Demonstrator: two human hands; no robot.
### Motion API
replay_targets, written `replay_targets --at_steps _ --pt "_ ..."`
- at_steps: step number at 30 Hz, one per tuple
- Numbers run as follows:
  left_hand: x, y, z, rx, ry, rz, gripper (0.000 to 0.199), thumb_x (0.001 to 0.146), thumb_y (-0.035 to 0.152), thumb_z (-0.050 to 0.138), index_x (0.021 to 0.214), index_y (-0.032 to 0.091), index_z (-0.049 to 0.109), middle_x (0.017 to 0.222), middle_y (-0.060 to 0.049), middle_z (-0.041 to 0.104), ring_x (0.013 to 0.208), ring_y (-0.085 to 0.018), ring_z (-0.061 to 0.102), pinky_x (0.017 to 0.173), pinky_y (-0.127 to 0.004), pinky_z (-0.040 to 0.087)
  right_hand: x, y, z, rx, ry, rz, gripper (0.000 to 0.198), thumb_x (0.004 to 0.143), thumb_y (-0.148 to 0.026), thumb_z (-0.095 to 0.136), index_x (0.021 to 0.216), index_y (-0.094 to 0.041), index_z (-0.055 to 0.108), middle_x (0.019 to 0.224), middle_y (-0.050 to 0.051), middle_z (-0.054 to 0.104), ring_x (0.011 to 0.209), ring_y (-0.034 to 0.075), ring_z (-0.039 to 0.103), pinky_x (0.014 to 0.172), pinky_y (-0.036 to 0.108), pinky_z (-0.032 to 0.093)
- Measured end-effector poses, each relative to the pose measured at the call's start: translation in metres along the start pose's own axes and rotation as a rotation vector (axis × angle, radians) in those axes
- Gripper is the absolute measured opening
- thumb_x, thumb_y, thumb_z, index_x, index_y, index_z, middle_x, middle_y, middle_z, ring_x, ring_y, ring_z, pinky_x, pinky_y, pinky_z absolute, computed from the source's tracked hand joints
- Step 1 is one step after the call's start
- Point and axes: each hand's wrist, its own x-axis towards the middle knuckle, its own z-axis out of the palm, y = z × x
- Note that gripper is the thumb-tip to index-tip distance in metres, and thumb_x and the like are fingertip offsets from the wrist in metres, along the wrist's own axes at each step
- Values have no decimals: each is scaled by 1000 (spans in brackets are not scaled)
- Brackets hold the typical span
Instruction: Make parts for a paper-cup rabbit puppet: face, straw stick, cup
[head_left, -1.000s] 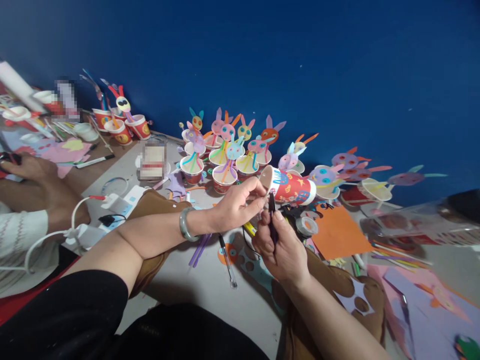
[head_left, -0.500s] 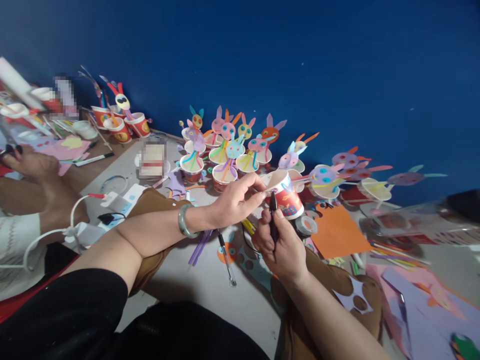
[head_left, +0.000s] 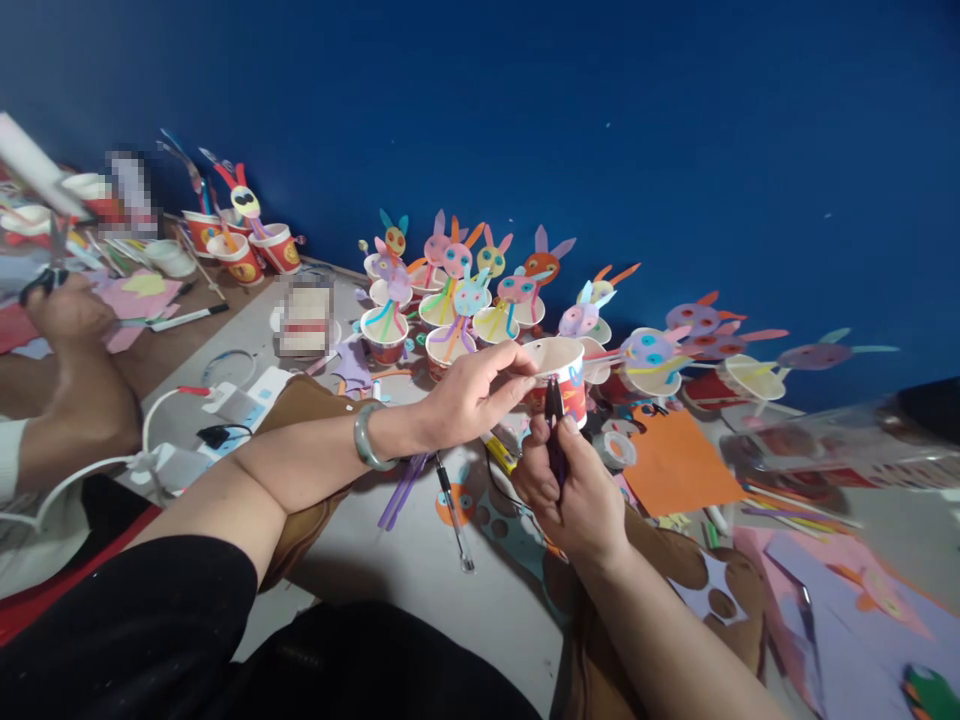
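A red and white paper cup (head_left: 574, 392) is held up, tilted, by its near left rim between the thumb and fingers of my left hand (head_left: 474, 395). My right hand (head_left: 581, 490) is closed around a slim dark tool (head_left: 556, 440). The tool's narrow tip points up against the near side of the cup; its exact kind is not clear. Behind the cup stand several paper cups (head_left: 384, 345) with paper rabbit heads (head_left: 471, 292) on coloured strips. Below my hands lie a clear pen (head_left: 453, 515), purple strips (head_left: 401, 495) and an orange paper face (head_left: 442, 505).
A roll of tape (head_left: 619, 450) and orange paper (head_left: 682, 460) lie right of my hands. Further right are a plastic bottle (head_left: 840, 440) and purple paper (head_left: 862, 610). A power strip (head_left: 244, 405) stands left. A co-worker's hand (head_left: 71, 310) holds scissors at far left.
The cup has turned and shifted slightly left, showing more of its inside. My right hand and the tool have moved slightly right. The co-worker's hand has moved right and up.
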Motion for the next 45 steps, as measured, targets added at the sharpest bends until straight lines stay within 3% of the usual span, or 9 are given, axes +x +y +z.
replay_targets --at_steps 14,45 --pt "2 -5 -4 111 -15 128 9 101 25 53 96 19 58 90 -4 70 82 -14 66 77 -29 53 -1 -7 2 44 -7 45 43 88 -61 73 81 -23 56 41 -12 39 29 4 21 36 18 28" --pt "4 1 -8 92 -49 111 9 100 25 54 96 19 59 89 -4 72 81 -14 67 76 -28 54 -2 -9 1 63 4 64 44 85 -59 78 81 -23 53 40 -13 40 29 3 19 35 17 24"
